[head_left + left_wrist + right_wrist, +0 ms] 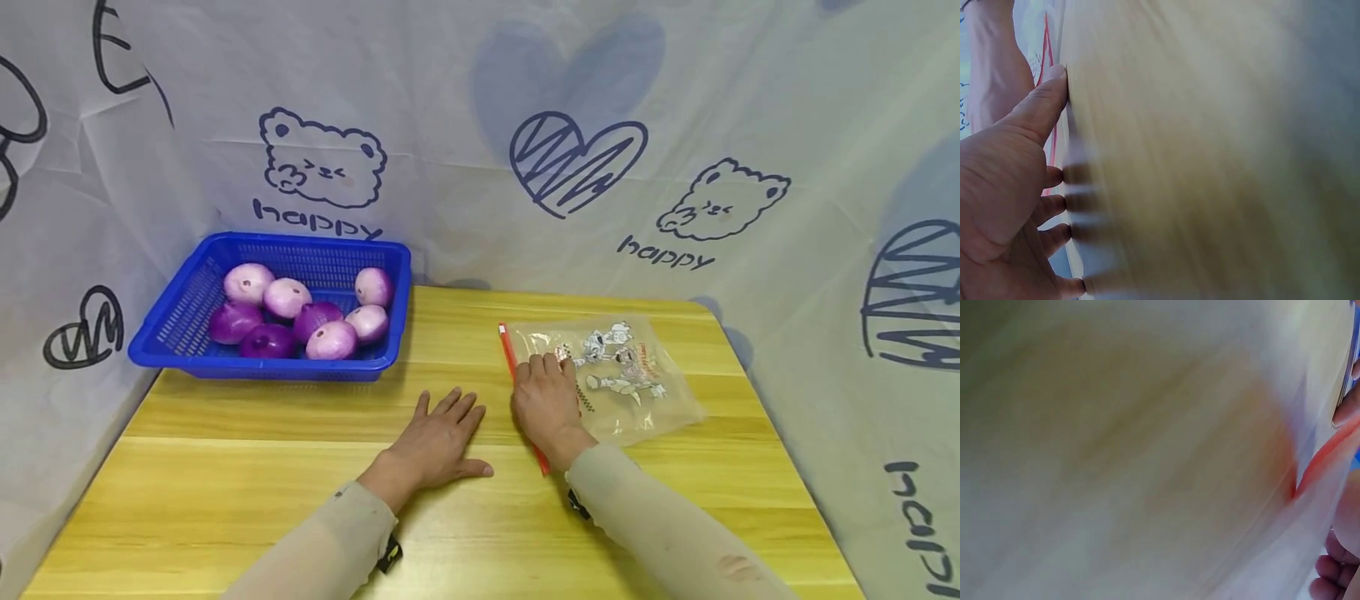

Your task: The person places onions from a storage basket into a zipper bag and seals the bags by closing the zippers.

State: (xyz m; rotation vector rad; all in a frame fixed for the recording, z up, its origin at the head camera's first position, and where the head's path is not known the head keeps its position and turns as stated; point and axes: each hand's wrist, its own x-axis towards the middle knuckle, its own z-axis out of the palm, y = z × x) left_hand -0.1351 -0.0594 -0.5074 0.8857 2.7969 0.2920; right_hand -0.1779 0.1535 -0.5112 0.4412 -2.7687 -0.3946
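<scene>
A clear zip bag (637, 408) with a red closure strip (509, 346) and printed cartoon figures lies on the right half of the table. My right hand (546, 407) is over its strip side, fingers curled, gripping the plastic by the strip. In the right wrist view the red strip (1329, 450) rises beside the curled fingers (1330, 569); the exact hold is partly hidden. My left hand (438, 442) rests on the wood to the left of the bag, fingers spread and thumb out. The left wrist view shows its fingertips (1055, 203) touching the table.
A blue plastic basket (270, 370) at the back left holds several purple onions (330, 340), some pale and some dark. Under everything is a yellow wood-grain table (247, 442). White printed cloth (450, 183) hangs behind the table and at both sides.
</scene>
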